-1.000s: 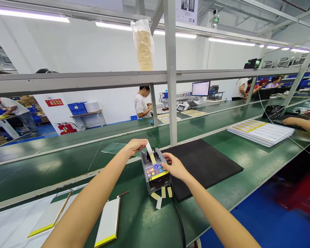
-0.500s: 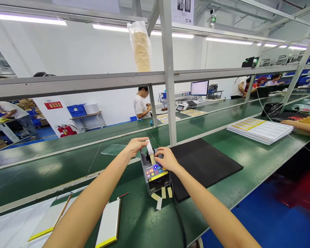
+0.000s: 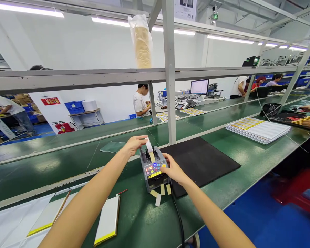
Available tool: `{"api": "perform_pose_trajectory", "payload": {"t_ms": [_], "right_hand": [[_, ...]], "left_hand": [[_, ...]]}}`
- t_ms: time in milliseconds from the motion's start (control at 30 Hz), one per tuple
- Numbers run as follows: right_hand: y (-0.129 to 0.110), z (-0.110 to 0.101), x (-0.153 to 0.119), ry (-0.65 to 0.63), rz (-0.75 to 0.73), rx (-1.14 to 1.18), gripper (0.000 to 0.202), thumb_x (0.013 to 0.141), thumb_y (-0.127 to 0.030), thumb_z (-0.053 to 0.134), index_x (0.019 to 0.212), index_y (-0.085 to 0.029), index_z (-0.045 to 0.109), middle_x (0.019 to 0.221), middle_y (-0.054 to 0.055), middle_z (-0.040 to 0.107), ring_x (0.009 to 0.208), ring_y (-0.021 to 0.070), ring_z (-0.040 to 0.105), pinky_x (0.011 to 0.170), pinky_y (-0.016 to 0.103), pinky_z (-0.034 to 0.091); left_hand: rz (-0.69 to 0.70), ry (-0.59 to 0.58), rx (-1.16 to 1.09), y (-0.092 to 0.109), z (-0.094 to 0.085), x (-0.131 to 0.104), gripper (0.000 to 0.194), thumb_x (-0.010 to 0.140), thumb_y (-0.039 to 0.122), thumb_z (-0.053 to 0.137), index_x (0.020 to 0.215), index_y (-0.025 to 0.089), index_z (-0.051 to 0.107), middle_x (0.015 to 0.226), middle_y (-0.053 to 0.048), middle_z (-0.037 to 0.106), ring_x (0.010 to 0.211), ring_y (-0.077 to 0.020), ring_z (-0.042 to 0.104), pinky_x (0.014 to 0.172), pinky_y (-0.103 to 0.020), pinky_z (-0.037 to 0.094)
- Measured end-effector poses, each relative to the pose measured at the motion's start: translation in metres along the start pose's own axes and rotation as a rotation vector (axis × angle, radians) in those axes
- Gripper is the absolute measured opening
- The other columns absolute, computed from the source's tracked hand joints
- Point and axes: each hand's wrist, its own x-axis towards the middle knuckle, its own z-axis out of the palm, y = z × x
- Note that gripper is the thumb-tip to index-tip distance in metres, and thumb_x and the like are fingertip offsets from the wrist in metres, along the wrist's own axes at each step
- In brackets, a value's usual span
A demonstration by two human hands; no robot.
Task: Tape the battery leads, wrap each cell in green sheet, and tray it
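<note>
A grey tape dispenser (image 3: 155,172) with a lit red display and coloured buttons stands on the green bench. My left hand (image 3: 136,144) pinches the upper end of a white tape strip (image 3: 149,146), whose lower, yellowish part runs down into the machine's top. At the machine's right side is my right hand (image 3: 172,168), fingers slightly curled and apart, with a fingertip at the button panel and nothing held. Several short cut tape pieces (image 3: 162,189) lie in front of the dispenser.
Right of the dispenser lies a black mat (image 3: 204,163), with stacked white and yellow sheets (image 3: 258,129) beyond. White panels with yellow edges (image 3: 107,218) lie at the lower left. A black cable (image 3: 179,217) runs forward. A grey post (image 3: 169,69) rises behind. A co-worker's hands show far right.
My right hand has moved from the tape at the machine's top down to its front right button panel. My left hand still holds the strip. The view has shifted slightly.
</note>
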Motion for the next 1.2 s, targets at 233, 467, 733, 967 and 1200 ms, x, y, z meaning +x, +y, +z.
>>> {"api": "perform_pose_trajectory", "payload": {"t_ms": [233,467,733,967,1200], "right_hand": [[0.002,0.004,0.002,0.036,0.008,-0.033,0.056,0.072,-0.022,0.057,0.126,-0.021,0.044,0.120,0.008,0.056,0.104,0.0202,0.057,0.088,0.033,0.049],[-0.029,0.001,0.037,0.107,-0.162,-0.286,0.018,0.071,-0.025,0.065,0.089,-0.023,0.066,0.109,0.003,0.061,0.111,0.0231,0.048,0.099,0.039,0.035],[-0.044,0.000,0.064,0.070,-0.149,-0.431,0.017,0.065,-0.036,0.072,0.063,-0.022,0.064,0.075,0.004,0.068,0.089,0.0262,0.057,0.077,0.035,0.040],[-0.030,0.009,0.062,0.020,-0.061,-0.315,0.036,0.064,-0.025,0.073,0.096,-0.021,0.057,0.071,-0.004,0.071,0.069,0.0158,0.065,0.063,0.025,0.042],[-0.022,0.023,0.061,0.071,-0.049,-0.241,0.042,0.066,-0.018,0.068,0.105,-0.021,0.052,0.068,-0.005,0.069,0.071,0.0160,0.065,0.065,0.025,0.042]], "left_hand": [[0.011,-0.004,0.030,-0.002,-0.002,-0.001,0.026,0.087,0.029,0.058,0.109,0.014,0.058,0.107,-0.007,0.061,0.090,-0.0190,0.062,0.076,-0.038,0.053],[0.055,-0.029,0.050,-0.002,-0.004,-0.002,0.026,0.087,0.029,0.058,0.108,0.014,0.058,0.106,-0.007,0.062,0.089,-0.0188,0.062,0.076,-0.038,0.053],[0.120,-0.011,0.079,0.002,0.003,-0.007,0.025,0.087,0.029,0.058,0.107,0.014,0.059,0.105,-0.007,0.062,0.088,-0.0185,0.062,0.075,-0.038,0.053],[0.155,0.008,0.106,0.005,0.015,-0.009,0.025,0.087,0.029,0.058,0.107,0.014,0.059,0.106,-0.006,0.062,0.089,-0.0188,0.062,0.076,-0.038,0.053],[0.199,-0.013,0.194,0.007,0.019,-0.011,0.024,0.087,0.029,0.058,0.106,0.014,0.059,0.105,-0.006,0.062,0.090,-0.0190,0.062,0.077,-0.039,0.053]]}}
